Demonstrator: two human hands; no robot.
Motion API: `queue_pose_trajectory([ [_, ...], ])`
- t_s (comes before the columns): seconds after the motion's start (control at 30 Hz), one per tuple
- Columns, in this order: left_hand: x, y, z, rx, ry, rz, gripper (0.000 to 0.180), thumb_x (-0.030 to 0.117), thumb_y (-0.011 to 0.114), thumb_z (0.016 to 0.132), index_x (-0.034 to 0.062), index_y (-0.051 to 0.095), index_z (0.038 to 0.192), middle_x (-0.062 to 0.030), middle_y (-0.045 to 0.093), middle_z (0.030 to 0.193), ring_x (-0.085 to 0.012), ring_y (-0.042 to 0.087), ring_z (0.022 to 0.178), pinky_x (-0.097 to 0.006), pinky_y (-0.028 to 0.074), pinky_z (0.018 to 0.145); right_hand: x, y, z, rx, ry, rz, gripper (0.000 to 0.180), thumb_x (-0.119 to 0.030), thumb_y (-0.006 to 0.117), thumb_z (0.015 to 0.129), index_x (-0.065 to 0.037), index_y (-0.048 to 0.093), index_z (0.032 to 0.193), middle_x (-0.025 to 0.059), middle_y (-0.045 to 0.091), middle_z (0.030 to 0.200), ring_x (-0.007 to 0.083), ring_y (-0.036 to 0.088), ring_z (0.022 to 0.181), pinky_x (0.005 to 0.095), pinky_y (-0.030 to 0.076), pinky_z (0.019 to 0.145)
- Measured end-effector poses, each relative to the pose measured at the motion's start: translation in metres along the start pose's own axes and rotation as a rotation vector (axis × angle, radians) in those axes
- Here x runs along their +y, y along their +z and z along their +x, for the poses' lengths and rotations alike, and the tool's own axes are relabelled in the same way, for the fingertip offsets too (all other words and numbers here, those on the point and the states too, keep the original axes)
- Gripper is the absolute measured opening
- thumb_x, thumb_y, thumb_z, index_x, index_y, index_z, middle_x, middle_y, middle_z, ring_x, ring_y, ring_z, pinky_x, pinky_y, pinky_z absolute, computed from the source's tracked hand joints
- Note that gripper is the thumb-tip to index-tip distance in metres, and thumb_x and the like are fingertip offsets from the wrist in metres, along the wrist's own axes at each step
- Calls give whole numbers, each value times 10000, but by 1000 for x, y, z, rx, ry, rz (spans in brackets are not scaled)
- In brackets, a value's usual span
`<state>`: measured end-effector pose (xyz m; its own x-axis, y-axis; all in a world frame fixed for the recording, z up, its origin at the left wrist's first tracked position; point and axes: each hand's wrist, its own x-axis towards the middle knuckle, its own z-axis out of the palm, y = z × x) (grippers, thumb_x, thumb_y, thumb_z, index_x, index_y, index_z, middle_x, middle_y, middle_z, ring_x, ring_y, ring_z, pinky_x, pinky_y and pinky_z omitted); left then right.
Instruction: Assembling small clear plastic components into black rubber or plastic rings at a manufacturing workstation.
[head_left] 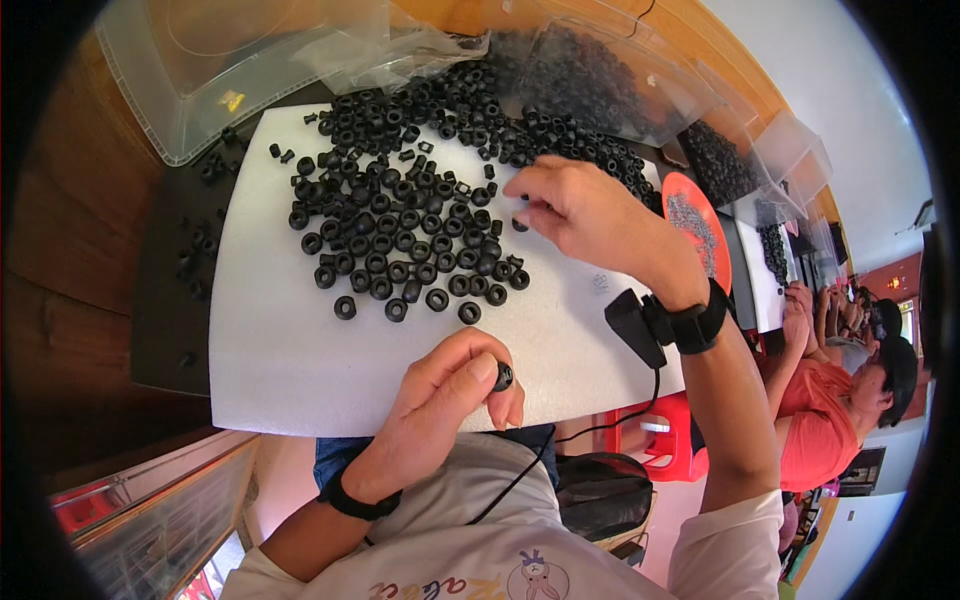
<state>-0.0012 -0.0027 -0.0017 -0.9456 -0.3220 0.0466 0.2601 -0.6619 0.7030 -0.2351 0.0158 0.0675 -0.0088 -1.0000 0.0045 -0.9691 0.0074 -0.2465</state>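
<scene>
1. From my remote seat I see the left hand [440, 395] low in the view, in front of the shirt, its fingers curled in. Thumb and forefinger pinch one black ring [503, 376], a hole showing in its end.
2. I have the right hand [517, 203] farther out, over the right side of the loose pieces. It is partly open, thumb and forefinger apart. Small black bits lie right by the fingertips; I cannot tell whether it touches any.
3. Below and ahead I make out the loose black rings [400, 243], scattered across a white board [275, 370]. Some stand with holes upward, others lie on their sides.
4. Beyond them, the scatter joins a thicker heap toward the far edge, and more black pieces sit behind the wall of a clear bin [690, 100].
5. At far left I find a clear tub [150, 110]. Under the board's left side, a dark tabletop [160, 340] carries a few more black pieces.
6. On my right, past the right forearm, an orange plate [682, 184] holds small grey bits [692, 222].
7. Each wrist wears a black band; the right one has a black block [635, 328] beside it, with a cable running down.
8. Farther right I see a co-worker in an orange shirt [815, 420].
</scene>
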Motion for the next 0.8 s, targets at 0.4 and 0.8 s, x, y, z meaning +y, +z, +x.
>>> queue_pose_trajectory([
  [0.4,2,3,1,10,-7,88,167,143,413,971,-4,486,942,-40,503,700,-124,524,701,-284,437,670,-5,17,21,59,19,-186,138,-46,558,775,-27,595,907,153,593,932,343,629,838,429,528,701],
  [0.8,0,9,1,70,30,112,245,220,377,979,-2,464,919,-73,476,657,-208,537,651,-329,440,638,-29,-7,-8,202,-27,-71,61,-28,569,733,12,563,779,203,599,791,387,612,751,445,498,635],
])
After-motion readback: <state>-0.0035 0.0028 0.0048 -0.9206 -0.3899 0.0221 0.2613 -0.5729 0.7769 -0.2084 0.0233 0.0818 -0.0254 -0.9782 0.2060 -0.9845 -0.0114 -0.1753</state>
